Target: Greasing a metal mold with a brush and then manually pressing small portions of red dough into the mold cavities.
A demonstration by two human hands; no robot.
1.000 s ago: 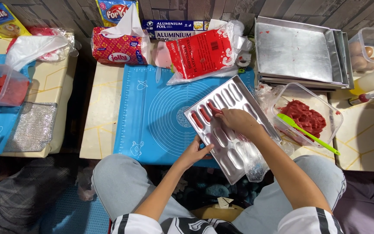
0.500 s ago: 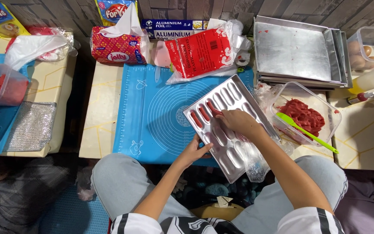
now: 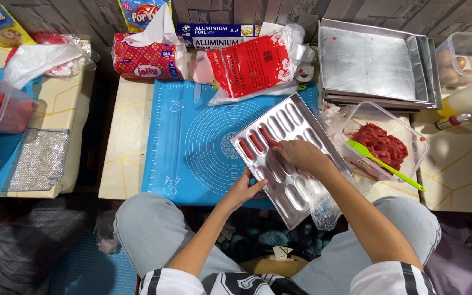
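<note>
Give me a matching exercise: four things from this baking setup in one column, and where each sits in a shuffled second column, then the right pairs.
Things:
1. metal mould tray
2. green spatula
3. eggs
4. stack of flat metal trays

Places:
A. in the clear tub at the far right corner
B. under both hands, tilted across the blue mat's edge
C. against the wall, right of the red packet
D. resting in the container of red batter

Pairs: 1-B, 2-D, 3-A, 4-C
</note>
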